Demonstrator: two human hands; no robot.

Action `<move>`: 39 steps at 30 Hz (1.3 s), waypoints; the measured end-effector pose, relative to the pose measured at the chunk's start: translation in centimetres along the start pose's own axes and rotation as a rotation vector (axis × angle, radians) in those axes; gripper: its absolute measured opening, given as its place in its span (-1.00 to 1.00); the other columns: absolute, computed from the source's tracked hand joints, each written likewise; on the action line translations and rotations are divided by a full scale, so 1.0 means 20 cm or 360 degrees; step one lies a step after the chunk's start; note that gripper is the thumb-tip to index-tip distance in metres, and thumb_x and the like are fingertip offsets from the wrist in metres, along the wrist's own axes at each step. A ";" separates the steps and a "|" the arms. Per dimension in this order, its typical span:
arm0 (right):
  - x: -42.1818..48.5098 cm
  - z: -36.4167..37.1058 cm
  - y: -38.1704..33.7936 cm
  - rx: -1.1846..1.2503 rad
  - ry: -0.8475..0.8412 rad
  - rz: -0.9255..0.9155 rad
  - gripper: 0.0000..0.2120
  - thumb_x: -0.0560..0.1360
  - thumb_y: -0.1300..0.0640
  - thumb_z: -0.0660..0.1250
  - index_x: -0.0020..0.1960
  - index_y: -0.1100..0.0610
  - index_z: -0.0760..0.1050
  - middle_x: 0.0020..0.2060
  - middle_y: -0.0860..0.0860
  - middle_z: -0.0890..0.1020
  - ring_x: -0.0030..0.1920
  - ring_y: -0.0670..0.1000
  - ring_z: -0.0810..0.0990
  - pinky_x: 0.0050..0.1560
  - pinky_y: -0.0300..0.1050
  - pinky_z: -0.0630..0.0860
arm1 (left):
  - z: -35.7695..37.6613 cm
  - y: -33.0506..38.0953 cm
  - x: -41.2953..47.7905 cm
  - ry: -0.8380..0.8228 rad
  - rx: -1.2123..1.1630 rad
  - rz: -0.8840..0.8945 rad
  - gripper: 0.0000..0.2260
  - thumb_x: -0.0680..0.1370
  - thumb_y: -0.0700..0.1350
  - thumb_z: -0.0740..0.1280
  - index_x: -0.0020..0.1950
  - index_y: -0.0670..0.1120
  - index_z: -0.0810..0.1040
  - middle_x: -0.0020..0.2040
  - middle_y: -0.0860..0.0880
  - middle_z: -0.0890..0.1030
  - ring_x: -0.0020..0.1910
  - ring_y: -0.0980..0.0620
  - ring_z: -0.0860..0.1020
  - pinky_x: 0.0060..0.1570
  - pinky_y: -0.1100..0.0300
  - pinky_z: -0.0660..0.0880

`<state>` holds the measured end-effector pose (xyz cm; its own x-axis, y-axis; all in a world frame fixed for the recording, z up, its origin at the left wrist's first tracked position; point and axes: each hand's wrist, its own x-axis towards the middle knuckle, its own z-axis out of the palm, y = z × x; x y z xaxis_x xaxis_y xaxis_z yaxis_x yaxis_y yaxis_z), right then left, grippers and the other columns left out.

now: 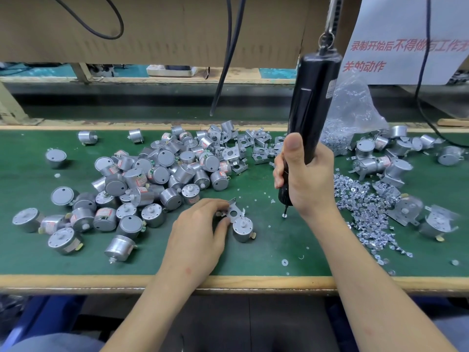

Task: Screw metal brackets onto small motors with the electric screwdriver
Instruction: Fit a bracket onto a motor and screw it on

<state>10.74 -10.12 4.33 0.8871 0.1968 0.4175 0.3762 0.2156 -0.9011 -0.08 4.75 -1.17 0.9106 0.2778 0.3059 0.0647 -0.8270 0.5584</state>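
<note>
While the bit tip stands on a screw (284,216), right hand (304,174): clamped round the lower body of the electric screwdriver (312,102), thumb pointing up along it.
Electric screwdriver: upright, hung from a ring at its top, to the right of the lone motor (243,231) and apart from it.
Left hand (200,232): just left of the lone motor, fingertips curled and pinching the left edge of a bracket (234,210).
Bracket: tilted, directly behind the lone motor and touching its top rim; not seated on it.
Lone motor: on the green table (253,262), shaft up.
Motor pile (162,171): left of and behind the lone motor.
Loose brackets (253,146): well behind the lone motor.
Screw heap (360,212): right of the lone motor, beyond the right hand.
Plastic bag (352,113): far right and behind the lone motor, holding more screws.
Hands: apart.
</note>
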 end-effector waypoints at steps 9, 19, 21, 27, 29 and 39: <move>0.00 0.00 -0.02 -0.0018 -0.0005 0.0030 -0.31 0.28 -0.56 0.34 -0.31 0.09 0.36 -0.51 0.03 0.44 -0.54 0.06 0.43 -0.45 0.01 0.41 | -0.05 0.00 -0.04 0.0128 -0.0594 0.0096 -0.76 0.44 -0.12 0.54 0.06 0.06 0.62 -0.25 0.29 0.55 -0.43 0.18 0.48 -0.32 0.44 0.32; 0.03 0.09 -0.17 0.0153 -0.0085 -0.0062 -0.29 0.27 -0.56 0.32 -0.29 0.12 0.34 -0.51 0.04 0.44 -0.57 0.07 0.42 -0.49 -0.07 0.40 | -0.06 0.01 -0.05 -0.0072 -0.0371 0.0259 -0.58 0.37 -0.04 0.58 0.19 0.12 0.57 0.01 0.33 0.55 -0.22 0.09 0.55 -0.17 0.43 0.41; 0.03 0.13 -0.19 0.0191 -0.0122 -0.0109 -0.30 0.29 -0.55 0.31 -0.33 0.12 0.29 -0.52 0.06 0.43 -0.58 0.09 0.42 -0.48 -0.07 0.40 | -0.06 0.01 -0.05 -0.0091 -0.0345 0.0287 -0.60 0.37 -0.04 0.58 0.18 0.10 0.60 -0.07 0.37 0.53 -0.21 0.13 0.56 -0.18 0.48 0.36; 0.00 0.22 -0.18 0.0273 -0.0208 -0.0068 -0.31 0.29 -0.55 0.33 -0.37 0.11 0.33 -0.54 0.07 0.43 -0.59 0.07 0.40 -0.48 -0.12 0.38 | -0.05 0.00 -0.05 -0.0118 -0.0368 0.0281 -0.62 0.39 -0.02 0.56 0.18 0.13 0.60 -0.09 0.36 0.56 -0.20 0.13 0.58 -0.17 0.48 0.37; -0.01 0.24 -0.16 0.0289 -0.0214 -0.0051 -0.33 0.29 -0.55 0.33 -0.35 0.09 0.34 -0.53 0.06 0.43 -0.59 0.06 0.41 -0.49 -0.13 0.37 | -0.05 0.00 -0.05 -0.0122 -0.0375 0.0278 -0.62 0.39 0.00 0.55 0.18 0.13 0.60 -0.06 0.34 0.57 -0.19 0.13 0.58 -0.16 0.47 0.38; -0.02 0.28 -0.10 0.0306 -0.0220 -0.0009 -0.28 0.30 -0.54 0.34 -0.33 0.15 0.31 -0.52 0.06 0.41 -0.59 0.06 0.41 -0.50 -0.17 0.38 | -0.06 0.01 -0.04 -0.0119 -0.0337 0.0256 -0.63 0.39 -0.02 0.56 0.17 0.11 0.60 -0.10 0.45 0.53 -0.19 0.18 0.56 -0.18 0.50 0.36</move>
<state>8.20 -5.31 6.56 0.8353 0.3212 0.4462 0.3113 0.3928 -0.8653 -1.33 4.96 -0.50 0.9303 0.1080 0.3505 -0.1627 -0.7349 0.6584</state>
